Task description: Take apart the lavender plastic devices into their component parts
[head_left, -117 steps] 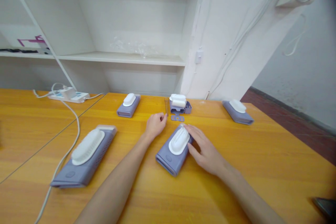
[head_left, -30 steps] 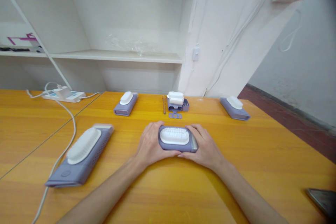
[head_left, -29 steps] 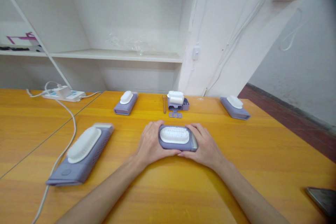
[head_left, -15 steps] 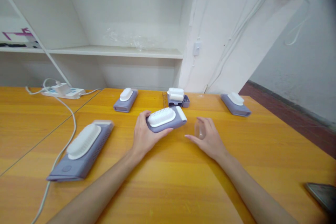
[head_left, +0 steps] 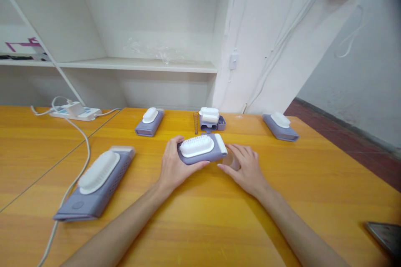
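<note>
My left hand (head_left: 175, 162) is wrapped round a purple-grey brush (head_left: 221, 155), held a little tilted above the table. White bristles stand on its white oval pad, and a white band edges its right end. At that end, my right hand (head_left: 246, 167) curls thumb and fingers round a clear plastic cap (head_left: 231, 161). The cap is close to the brush end; whether they touch I cannot tell. Behind the hands stands a purple-grey unit with white parts (head_left: 209, 114), its small side piece swung out. A thin coil spring (head_left: 196, 123) is beside it.
More brushes lie on the wooden table (head_left: 200, 225): a large one (head_left: 94, 183) at left, one at back left (head_left: 149, 122), one at back right (head_left: 280, 126). A white cable (head_left: 86, 146) runs from a power strip (head_left: 77, 111). A dark flat device (head_left: 384, 235) lies at right.
My right hand has moved left with the clear cap, closing the gap to the brush end. The brush in my left hand has shifted slightly right and down.
</note>
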Available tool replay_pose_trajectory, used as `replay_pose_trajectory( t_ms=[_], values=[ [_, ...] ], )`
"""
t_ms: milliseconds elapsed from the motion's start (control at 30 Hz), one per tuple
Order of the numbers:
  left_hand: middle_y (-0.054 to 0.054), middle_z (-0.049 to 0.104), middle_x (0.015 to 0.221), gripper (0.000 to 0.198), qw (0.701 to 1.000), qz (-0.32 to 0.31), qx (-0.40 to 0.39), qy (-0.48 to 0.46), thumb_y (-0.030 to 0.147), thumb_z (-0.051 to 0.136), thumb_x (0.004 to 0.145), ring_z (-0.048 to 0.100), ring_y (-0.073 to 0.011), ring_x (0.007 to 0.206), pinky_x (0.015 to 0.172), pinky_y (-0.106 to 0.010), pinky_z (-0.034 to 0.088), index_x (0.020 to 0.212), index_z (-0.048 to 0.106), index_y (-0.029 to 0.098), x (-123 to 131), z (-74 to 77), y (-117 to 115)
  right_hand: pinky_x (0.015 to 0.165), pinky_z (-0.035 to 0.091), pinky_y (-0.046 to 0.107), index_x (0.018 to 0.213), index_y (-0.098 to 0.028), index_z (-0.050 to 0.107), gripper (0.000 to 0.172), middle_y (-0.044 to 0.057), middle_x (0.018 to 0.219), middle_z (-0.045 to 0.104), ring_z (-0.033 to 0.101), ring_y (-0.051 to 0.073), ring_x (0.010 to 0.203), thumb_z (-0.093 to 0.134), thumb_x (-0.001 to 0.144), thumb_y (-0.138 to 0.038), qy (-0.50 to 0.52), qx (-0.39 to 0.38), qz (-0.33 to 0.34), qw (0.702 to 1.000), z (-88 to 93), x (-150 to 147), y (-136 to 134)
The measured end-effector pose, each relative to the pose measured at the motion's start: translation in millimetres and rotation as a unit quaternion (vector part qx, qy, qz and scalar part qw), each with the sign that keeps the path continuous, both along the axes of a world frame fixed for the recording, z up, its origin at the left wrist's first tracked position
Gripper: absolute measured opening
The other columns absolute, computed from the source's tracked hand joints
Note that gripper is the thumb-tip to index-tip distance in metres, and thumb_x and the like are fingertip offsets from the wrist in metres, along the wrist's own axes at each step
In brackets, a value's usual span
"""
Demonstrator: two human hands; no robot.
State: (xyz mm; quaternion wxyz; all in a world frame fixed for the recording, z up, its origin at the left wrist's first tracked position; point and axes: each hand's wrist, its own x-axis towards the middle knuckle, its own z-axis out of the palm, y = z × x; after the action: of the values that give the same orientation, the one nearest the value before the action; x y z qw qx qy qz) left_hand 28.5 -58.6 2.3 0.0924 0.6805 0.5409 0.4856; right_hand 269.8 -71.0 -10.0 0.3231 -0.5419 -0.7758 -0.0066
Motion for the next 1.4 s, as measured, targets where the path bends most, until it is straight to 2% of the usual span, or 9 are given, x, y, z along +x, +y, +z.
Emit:
replay_pose_trajectory(
  t_ms=[133,333,467,600,767,900,1167,1333,1400],
  values=[
    [-0.008,0.058,0.108,0.082,1.000,0.007,-0.005,-0.005,0.060,0.077,0.051,0.059,-0.0260,0.100,0.084,-0.041,0.049,0.114,0.043,0.021,-0.5,0.1,0.9,0.090,0.045,0.047,0.113,-0.021,0.056,0.054,0.011,0.118,0.060,0.055,0.029,0.109,0.066,0.073,-0.057,0.033,0.019,0.000,0.999,-4.3,2.8,4.4],
    [-0.008,0.057,0.108,0.082,1.000,0.005,0.004,0.000,0.061,0.077,0.052,0.059,-0.0262,0.100,0.084,-0.041,0.049,0.114,0.042,0.021,-0.8,-1.3,1.3,0.099,0.037,0.053,0.125,-0.019,0.046,0.066,0.014,0.122,0.057,0.051,0.031,0.114,0.062,0.075,-0.058,0.007,0.039,-0.016,0.999,-6.9,3.4,3.1],
    [-0.008,0.057,0.106,0.084,0.998,-0.035,0.027,0.036,0.062,0.077,0.050,0.058,-0.0256,0.098,0.085,-0.041,0.049,0.114,0.043,0.021,-1.0,-0.8,-1.8,0.103,0.030,0.054,0.137,-0.018,0.033,0.082,0.016,0.130,0.050,0.045,0.033,0.121,0.062,0.073,-0.060,-0.032,0.073,0.001,0.997,-0.3,2.4,-1.8],
    [-0.008,0.057,0.105,0.084,0.992,-0.089,0.064,0.067,0.061,0.078,0.050,0.058,-0.0251,0.096,0.084,-0.041,0.049,0.115,0.043,0.021,-1.5,0.3,-4.7,0.105,0.025,0.054,0.136,-0.019,0.034,0.082,0.014,0.129,0.051,0.046,0.032,0.120,0.062,0.071,-0.060,-0.059,0.077,0.040,0.994,6.2,1.1,-5.6],
    [-0.008,0.057,0.105,0.085,0.988,-0.112,0.078,0.068,0.061,0.078,0.049,0.058,-0.0250,0.096,0.085,-0.040,0.049,0.116,0.043,0.021,-3.0,0.7,-4.9,0.100,0.029,0.051,0.130,-0.018,0.038,0.077,0.015,0.124,0.053,0.047,0.032,0.114,0.061,0.071,-0.060,-0.051,0.085,0.062,0.993,12.9,-1.8,-8.2],
    [-0.008,0.057,0.105,0.085,0.986,-0.119,0.090,0.073,0.062,0.078,0.049,0.057,-0.0248,0.096,0.084,-0.040,0.049,0.116,0.042,0.021,-3.5,0.4,-5.5,0.096,0.029,0.050,0.117,-0.017,0.047,0.069,0.013,0.109,0.057,0.051,0.030,0.102,0.062,0.069,-0.063,-0.078,0.103,0.051,0.990,17.5,-2.8,-10.1],
    [-0.008,0.057,0.107,0.089,0.981,-0.144,0.106,0.077,0.062,0.078,0.048,0.058,-0.0244,0.097,0.085,-0.039,0.049,0.117,0.041,0.021,-4.5,-1.0,-6.3,0.085,0.033,0.044,0.118,-0.018,0.047,0.076,0.010,0.101,0.055,0.051,0.028,0.094,0.063,0.064,-0.068,-0.084,0.107,0.065,0.989,20.1,-3.3,-14.8],
    [-0.008,0.057,0.105,0.086,0.984,-0.099,0.133,0.068,0.061,0.079,0.050,0.057,-0.0244,0.096,0.085,-0.040,0.049,0.116,0.041,0.021,-4.8,-2.0,-3.5,0.078,0.037,0.042,0.105,-0.017,0.049,0.074,0.008,0.090,0.054,0.051,0.027,0.085,0.065,0.059,-0.073,-0.032,0.168,-0.025,0.985,13.7,-0.7,-10.1],
    [-0.008,0.056,0.104,0.084,0.981,-0.085,0.154,0.076,0.060,0.078,0.051,0.057,-0.0250,0.095,0.084,-0.041,0.049,0.115,0.042,0.021,-4.9,-2.0,-1.7,0.078,0.038,0.042,0.104,-0.017,0.048,0.073,0.008,0.090,0.055,0.052,0.026,0.085,0.067,0.060,-0.072,-0.016,0.181,-0.032,0.983,10.5,0.3,-7.6]
  ],
)
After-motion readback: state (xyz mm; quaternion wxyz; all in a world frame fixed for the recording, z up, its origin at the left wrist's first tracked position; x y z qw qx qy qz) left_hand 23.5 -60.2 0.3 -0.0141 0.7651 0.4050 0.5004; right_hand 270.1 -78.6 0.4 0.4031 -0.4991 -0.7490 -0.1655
